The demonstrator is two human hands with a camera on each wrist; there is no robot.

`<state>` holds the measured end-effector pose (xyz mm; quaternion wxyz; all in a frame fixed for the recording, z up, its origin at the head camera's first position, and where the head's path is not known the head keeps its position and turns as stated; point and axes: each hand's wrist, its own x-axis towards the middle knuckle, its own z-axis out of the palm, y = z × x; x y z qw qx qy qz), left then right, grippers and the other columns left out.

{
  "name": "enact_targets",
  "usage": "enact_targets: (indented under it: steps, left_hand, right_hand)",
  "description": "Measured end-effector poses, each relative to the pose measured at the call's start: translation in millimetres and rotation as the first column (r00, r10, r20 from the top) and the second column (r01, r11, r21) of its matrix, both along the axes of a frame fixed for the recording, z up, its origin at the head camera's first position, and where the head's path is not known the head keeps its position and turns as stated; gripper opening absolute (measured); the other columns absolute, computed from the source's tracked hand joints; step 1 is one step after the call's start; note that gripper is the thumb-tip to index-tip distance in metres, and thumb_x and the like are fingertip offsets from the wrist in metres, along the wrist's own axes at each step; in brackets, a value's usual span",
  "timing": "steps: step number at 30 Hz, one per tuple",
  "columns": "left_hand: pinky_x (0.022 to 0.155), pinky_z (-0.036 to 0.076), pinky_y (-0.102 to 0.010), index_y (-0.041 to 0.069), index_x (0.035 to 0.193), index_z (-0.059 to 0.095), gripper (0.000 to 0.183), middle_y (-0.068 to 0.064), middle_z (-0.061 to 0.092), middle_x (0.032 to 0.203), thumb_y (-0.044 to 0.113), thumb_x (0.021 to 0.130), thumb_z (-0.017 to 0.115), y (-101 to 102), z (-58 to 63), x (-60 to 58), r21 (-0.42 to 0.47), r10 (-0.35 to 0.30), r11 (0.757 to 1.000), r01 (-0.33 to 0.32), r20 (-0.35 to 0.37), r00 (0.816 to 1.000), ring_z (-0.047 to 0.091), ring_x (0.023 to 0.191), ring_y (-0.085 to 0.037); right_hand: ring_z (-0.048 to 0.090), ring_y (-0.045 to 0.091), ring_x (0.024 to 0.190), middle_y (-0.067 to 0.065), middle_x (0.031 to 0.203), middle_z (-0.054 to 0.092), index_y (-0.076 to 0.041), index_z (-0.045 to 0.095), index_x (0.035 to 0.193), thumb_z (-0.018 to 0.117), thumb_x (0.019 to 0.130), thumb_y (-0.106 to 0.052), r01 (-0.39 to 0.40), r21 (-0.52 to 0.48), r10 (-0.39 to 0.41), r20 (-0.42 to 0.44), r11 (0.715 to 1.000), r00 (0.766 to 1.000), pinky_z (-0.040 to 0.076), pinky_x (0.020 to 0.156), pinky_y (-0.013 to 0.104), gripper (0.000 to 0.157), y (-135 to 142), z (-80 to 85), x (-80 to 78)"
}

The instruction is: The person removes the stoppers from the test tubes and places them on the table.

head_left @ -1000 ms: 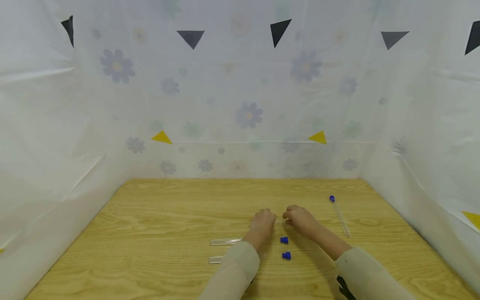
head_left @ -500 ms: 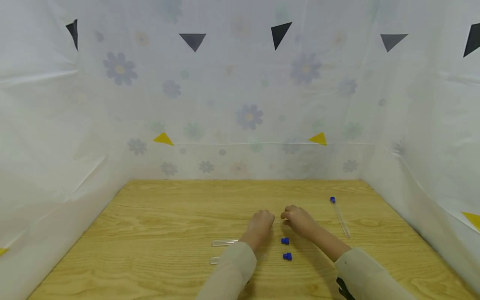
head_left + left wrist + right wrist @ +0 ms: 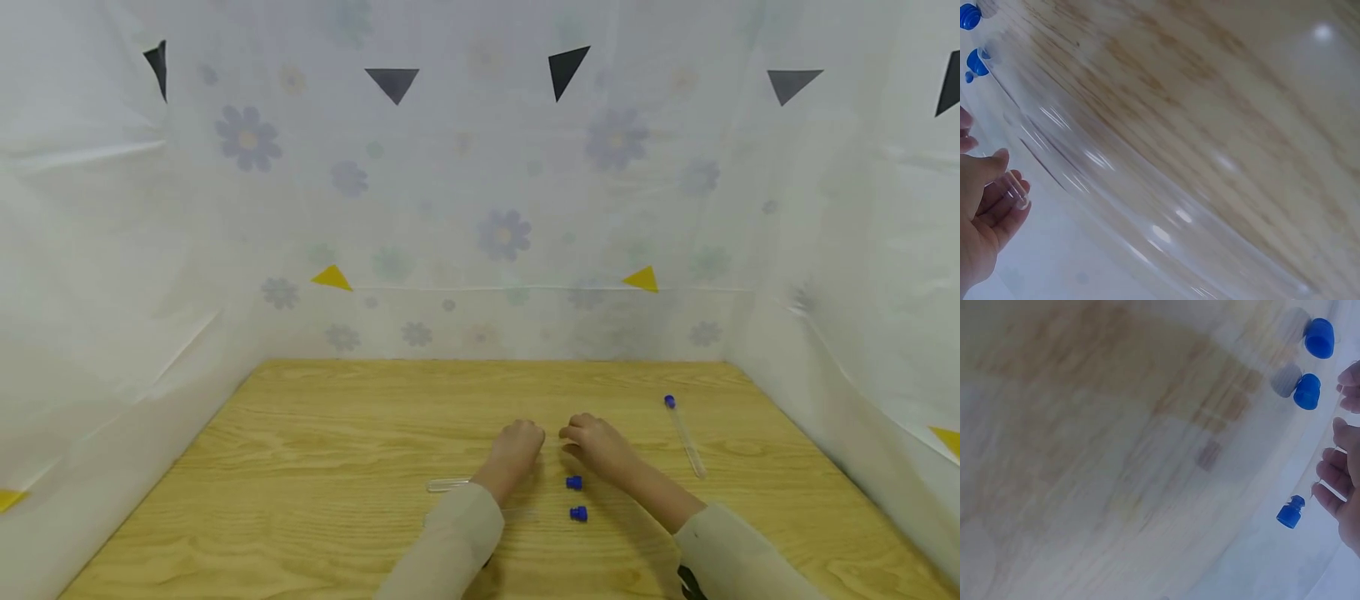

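Note:
Above the middle of the table, my left hand (image 3: 514, 454) pinches a clear test tube (image 3: 1017, 192), its rounded end showing by the fingers in the left wrist view. Facing it, my right hand (image 3: 603, 447) has curled fingers and appears to hold the tube's other end. A blue cap (image 3: 1290, 512) sits just beyond those right fingers; whether it is seated in the tube I cannot tell. In the head view, fingers hide the held tube. Two more blue caps, one farther (image 3: 574, 483) and one nearer (image 3: 578, 514), lie on the table between the forearms.
Two uncapped tubes lie partly behind the left forearm: a farther tube (image 3: 447, 485) and a nearer tube (image 3: 521, 515). At the right, a tube with a blue cap (image 3: 686, 442) lies slanted on the wooden table (image 3: 337, 433). White patterned sheets (image 3: 502, 167) enclose the back and sides.
Both hands have drifted slightly left over the table, the left hand a little more. The loose caps and the capped tube stay where they were.

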<state>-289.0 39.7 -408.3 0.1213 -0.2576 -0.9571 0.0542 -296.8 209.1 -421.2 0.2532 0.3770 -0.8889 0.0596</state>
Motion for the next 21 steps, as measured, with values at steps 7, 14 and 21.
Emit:
enact_targets:
  steps: [7,14,21]
  left_hand:
    - [0.07,0.052,-0.015,0.015,0.089,0.069,0.008,0.003,0.067,0.085,0.013,0.081,0.071,-4,0.5,-2.5,-0.077,0.024,0.997,-0.025,-0.018,1.0,0.063,0.079,-0.009]
    - [0.071,0.053,-0.016,0.013,0.089,0.069,0.007,0.0,0.067,0.085,0.01,0.082,0.07,-10,-2.2,-4.7,-0.032,0.023,0.999,-0.023,-0.007,1.0,0.063,0.079,-0.011]
    - [0.07,0.053,-0.016,0.011,0.089,0.069,0.009,0.0,0.066,0.085,0.008,0.081,0.07,-15,-1.2,-4.7,-0.027,0.025,0.999,-0.025,0.005,1.0,0.064,0.079,-0.011]
  right_hand:
    - [0.057,0.017,0.072,0.005,0.08,0.061,-0.001,0.069,0.09,0.078,0.068,-0.004,-0.02,-0.018,0.019,-0.043,1.0,0.999,0.051,0.061,0.024,0.024,2,0.9,1.8]
    - [0.056,0.017,0.072,0.005,0.081,0.061,0.0,0.069,0.091,0.08,0.066,-0.007,0.009,-0.038,-0.011,-0.054,0.999,0.998,0.05,0.061,0.025,0.028,9,-1.1,2.5]
    - [0.056,0.018,0.072,0.007,0.082,0.061,0.002,0.068,0.092,0.078,0.069,-0.007,0.037,-0.041,-0.037,-0.016,0.998,0.999,0.05,0.061,0.027,0.026,15,0.2,4.3]
